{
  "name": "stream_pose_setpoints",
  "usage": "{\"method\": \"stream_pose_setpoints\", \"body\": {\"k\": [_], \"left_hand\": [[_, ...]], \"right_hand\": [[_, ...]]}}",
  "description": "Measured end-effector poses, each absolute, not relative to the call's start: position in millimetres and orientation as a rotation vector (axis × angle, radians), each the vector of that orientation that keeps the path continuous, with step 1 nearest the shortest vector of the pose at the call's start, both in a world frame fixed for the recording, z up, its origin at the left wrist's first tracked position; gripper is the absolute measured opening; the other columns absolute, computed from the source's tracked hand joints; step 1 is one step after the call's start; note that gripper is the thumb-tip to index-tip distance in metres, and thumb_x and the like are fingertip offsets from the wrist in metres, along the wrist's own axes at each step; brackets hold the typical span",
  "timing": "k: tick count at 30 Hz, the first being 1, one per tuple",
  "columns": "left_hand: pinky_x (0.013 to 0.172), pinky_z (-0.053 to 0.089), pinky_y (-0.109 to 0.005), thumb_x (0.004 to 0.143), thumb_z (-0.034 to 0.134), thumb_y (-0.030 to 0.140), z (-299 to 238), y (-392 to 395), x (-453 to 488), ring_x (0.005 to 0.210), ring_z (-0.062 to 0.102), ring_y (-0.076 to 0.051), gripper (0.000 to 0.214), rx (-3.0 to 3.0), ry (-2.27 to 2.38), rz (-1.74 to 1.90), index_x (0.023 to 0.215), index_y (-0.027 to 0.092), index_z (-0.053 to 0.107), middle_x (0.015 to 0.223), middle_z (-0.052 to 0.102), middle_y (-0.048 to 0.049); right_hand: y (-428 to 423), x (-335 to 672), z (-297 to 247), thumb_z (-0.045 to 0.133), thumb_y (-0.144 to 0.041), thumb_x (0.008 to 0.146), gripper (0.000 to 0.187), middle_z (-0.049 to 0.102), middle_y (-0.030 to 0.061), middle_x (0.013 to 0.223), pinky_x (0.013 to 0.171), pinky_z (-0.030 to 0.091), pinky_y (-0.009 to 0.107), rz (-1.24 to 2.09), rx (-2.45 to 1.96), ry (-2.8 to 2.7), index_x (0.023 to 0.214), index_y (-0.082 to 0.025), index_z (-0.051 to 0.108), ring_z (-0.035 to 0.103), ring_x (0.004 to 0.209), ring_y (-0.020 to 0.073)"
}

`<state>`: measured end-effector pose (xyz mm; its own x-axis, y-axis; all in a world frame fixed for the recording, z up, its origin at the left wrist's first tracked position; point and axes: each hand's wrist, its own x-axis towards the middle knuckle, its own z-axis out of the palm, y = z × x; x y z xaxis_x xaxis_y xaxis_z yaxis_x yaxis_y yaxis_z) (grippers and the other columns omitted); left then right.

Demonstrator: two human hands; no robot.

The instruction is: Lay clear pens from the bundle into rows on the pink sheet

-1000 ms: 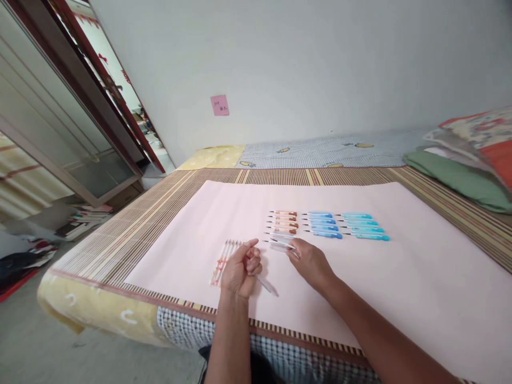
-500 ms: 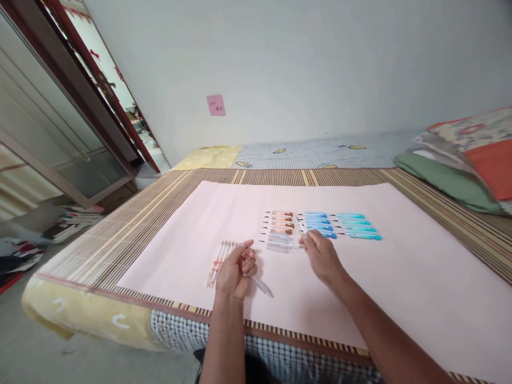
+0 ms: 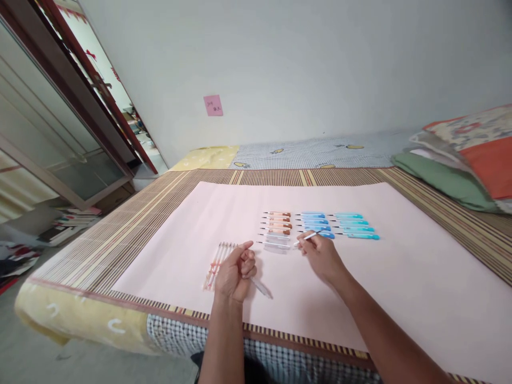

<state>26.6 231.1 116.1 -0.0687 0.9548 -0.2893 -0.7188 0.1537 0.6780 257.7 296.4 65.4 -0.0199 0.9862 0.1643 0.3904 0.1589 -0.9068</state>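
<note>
My left hand [image 3: 236, 269] is curled in a fist around a clear pen barrel [image 3: 261, 288] that sticks out toward the right. Just left of it lies a row of thin refills [image 3: 218, 257]. My right hand [image 3: 319, 254] pinches a blue-and-white pen [image 3: 308, 236] at the near end of the blue pen column [image 3: 316, 223]. Left of that column lie brown pens [image 3: 278, 221] with clear pen parts [image 3: 276, 244] below them. Teal pens [image 3: 356, 225] form the right column. All rest on a pink paper sheet [image 3: 400, 277].
The sheet covers a striped mat [image 3: 120, 234] on a bed. Folded bedding and a pillow [image 3: 464, 160] sit at the right. A pink note [image 3: 213, 105] hangs on the wall. A glass door and stacked books [image 3: 72, 220] are at the left.
My right hand left the clear parts below the brown pens, moved right to the blue column and lifted a pen from its near end. My left hand stayed in place.
</note>
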Motion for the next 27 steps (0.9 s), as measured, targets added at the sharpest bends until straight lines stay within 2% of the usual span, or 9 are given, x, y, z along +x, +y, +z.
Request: {"method": "stream_pose_setpoints", "body": {"k": [3, 8, 18, 27], "left_hand": [[0.039, 0.016, -0.017, 0.065, 0.083, 0.022, 116, 231, 27, 0.039, 0.027, 0.000, 0.027, 0.359, 0.837, 1.423, 0.085, 0.008, 0.072, 0.061, 0.060, 0.0019], [0.039, 0.017, -0.016, 0.063, 0.085, 0.022, 117, 231, 28, 0.040, 0.028, 0.000, 0.029, 0.349, 0.833, 1.428, 0.085, 0.008, 0.072, 0.060, 0.060, 0.0017], [0.039, 0.017, -0.017, 0.066, 0.084, 0.022, 116, 231, 26, 0.040, 0.027, 0.000, 0.026, 0.358, 0.828, 1.422, 0.085, 0.009, 0.072, 0.061, 0.059, 0.0022], [0.038, 0.018, -0.016, 0.061, 0.085, 0.022, 118, 231, 28, 0.039, 0.027, 0.000, 0.028, 0.331, 0.826, 1.440, 0.082, 0.008, 0.074, 0.059, 0.061, 0.0015]], "right_hand": [[292, 252, 68, 0.050, -0.039, 0.089, 0.025, 0.066, 0.0026, 0.068, 0.062, 0.043, 0.030, 0.757, -1.415, -1.666, 0.086, -0.021, 0.066, 0.059, 0.064, 0.0194], [288, 249, 75, 0.047, -0.038, 0.091, 0.024, 0.061, 0.0007, 0.065, 0.061, 0.039, 0.029, 0.619, -1.447, -1.776, 0.085, -0.023, 0.065, 0.054, 0.060, 0.0187], [290, 245, 71, 0.046, -0.036, 0.091, 0.024, 0.063, 0.0013, 0.066, 0.061, 0.040, 0.029, 0.565, -1.439, -1.819, 0.085, -0.023, 0.066, 0.056, 0.061, 0.0191], [292, 245, 72, 0.047, -0.036, 0.090, 0.023, 0.063, 0.0015, 0.067, 0.064, 0.041, 0.030, 0.604, -1.453, -1.807, 0.087, -0.023, 0.066, 0.057, 0.063, 0.0200]]}}
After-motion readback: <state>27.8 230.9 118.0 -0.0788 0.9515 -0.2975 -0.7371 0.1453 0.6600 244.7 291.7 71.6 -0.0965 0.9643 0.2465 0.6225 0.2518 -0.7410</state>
